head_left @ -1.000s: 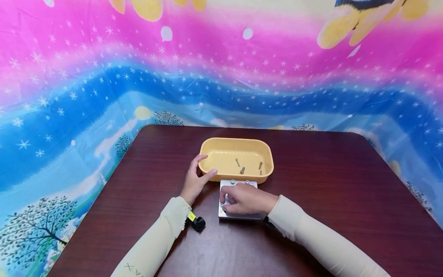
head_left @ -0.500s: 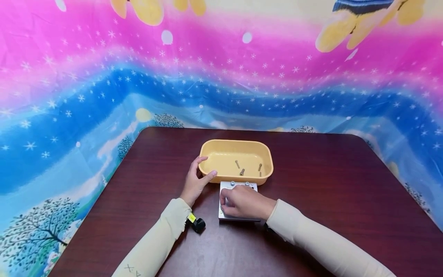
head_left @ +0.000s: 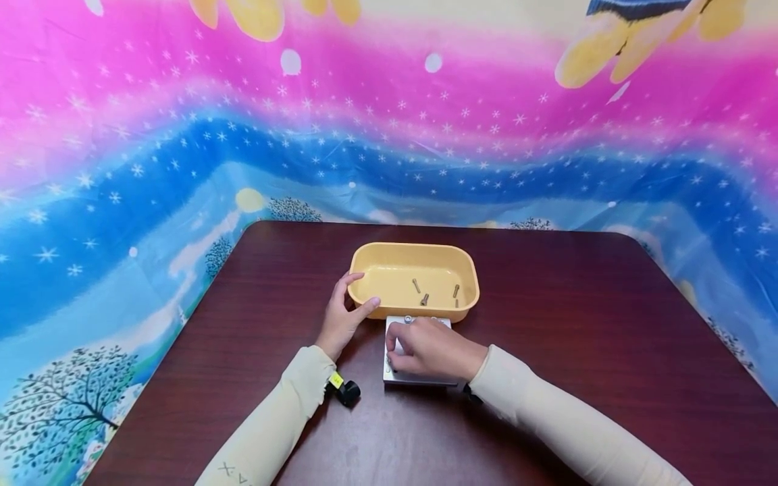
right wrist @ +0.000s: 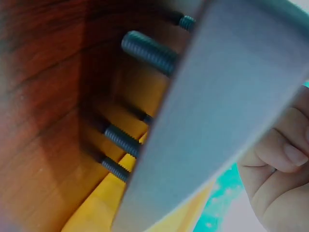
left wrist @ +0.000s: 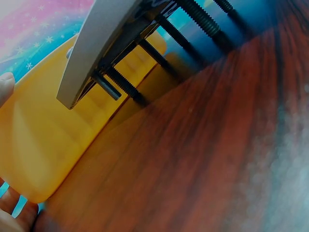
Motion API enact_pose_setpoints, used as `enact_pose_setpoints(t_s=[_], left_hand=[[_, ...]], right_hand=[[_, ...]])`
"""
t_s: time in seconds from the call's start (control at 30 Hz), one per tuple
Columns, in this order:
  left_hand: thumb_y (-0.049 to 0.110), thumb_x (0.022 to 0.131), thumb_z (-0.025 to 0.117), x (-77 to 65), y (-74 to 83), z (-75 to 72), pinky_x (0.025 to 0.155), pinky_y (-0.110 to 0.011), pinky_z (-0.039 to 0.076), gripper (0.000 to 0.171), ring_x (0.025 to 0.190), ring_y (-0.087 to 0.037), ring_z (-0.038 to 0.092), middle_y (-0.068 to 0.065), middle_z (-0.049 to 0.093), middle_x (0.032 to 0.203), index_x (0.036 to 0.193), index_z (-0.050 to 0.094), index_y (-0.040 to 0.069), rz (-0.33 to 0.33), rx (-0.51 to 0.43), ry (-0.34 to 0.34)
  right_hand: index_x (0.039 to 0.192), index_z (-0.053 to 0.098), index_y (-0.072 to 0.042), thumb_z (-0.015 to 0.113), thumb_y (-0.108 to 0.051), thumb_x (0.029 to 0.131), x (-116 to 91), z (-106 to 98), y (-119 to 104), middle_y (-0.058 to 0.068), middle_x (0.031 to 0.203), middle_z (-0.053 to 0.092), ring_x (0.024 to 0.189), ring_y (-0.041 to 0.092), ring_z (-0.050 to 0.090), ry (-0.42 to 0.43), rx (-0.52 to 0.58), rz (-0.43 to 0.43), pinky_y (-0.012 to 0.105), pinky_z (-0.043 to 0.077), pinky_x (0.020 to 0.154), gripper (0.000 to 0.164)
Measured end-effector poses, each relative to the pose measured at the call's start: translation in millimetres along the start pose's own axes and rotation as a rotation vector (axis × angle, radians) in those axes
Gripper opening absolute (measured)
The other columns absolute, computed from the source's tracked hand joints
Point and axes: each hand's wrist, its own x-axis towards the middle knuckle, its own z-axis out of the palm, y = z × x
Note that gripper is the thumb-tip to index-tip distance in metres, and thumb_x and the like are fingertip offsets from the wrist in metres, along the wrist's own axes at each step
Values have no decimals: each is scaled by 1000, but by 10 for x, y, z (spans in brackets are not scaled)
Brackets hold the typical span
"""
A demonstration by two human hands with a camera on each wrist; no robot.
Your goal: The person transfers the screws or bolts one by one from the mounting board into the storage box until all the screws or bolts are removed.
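A silvery metal plate (head_left: pixel 392 380) stands just in front of a yellow plastic bin (head_left: pixel 372 314). Threaded shanks (left wrist: pixel 200 18) of several screws stick out beneath it, also in the right wrist view, where a shank (right wrist: pixel 149 52) points at the table. My left hand (head_left: pixel 340 321) grips the bin's left end, thumb on the near rim and fingers around the end wall. Over the plate, my right hand (head_left: pixel 433 349) has curled fingers, with thumb and index finger pinching at a screw near the plate's left edge. Those fingertips mostly hide that screw.
Several loose screws (head_left: pixel 425 299) lie in the right half of the bin. Everything stands on a dark reddish-brown table (head_left: pixel 547 304). A printed curtain (head_left: pixel 389 135) hangs behind the table. Small cameras (head_left: pixel 348 393) sit at the wrists.
The right hand's thumb and index finger shift slightly over the plate's left side, and its knuckles now cover more of the far edge. The left hand, bin and plate stay in place.
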Motion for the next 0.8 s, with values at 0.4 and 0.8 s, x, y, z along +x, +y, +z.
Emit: enact_pose_setpoints(t_s=[0.4,0.8], left_hand=[[14,86,74,-59,132,2,106,-50,36,61,134,-41,37,-20,23,155,138,44,2,16,-11,-11],[21,83,78,31,-166,27,107,-39,36,64,133,-26,41,-7,25,156,138,46,12,-17,-38,12]], right_hand=[[86,59,-17,64,-17,84,42,-211,58,-15,55,41,46,-2,37,44,27,-5,18,36,48,6],[83,62,-17,66,-16,84,114,-438,422,-10,53,43,45,3,37,160,36,152,23,33,45,4]])
